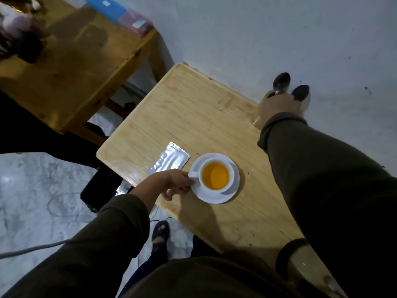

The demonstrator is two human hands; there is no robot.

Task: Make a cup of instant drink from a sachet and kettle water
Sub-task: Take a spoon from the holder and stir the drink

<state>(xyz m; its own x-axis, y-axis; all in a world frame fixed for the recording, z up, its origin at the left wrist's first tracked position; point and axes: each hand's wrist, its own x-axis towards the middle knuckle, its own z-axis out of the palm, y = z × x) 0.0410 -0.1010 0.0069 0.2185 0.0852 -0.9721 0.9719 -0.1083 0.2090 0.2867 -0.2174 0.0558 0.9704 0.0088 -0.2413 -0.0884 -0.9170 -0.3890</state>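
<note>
A white cup (217, 176) of orange liquid stands on a white saucer (214, 197) near the left edge of a small wooden table (193, 117). My left hand (171, 182) pinches the cup's handle. A flat silver sachet (168, 159), its top torn, lies just left of the cup. My right hand (279, 106) is stretched to the table's far side, closed around the handle of a metal spoon (281, 82) that stands bowl up in a glass (257, 118). A second, darker spoon (300, 92) stands beside it. The hand hides the glass's rim.
A larger, darker wooden table (81, 67) at upper left carries a blue box (107, 7). A black box (94, 190) and cables lie on the marble floor. A pale vessel with a black band (300, 265) sits at the table's near right corner. The wall is close behind.
</note>
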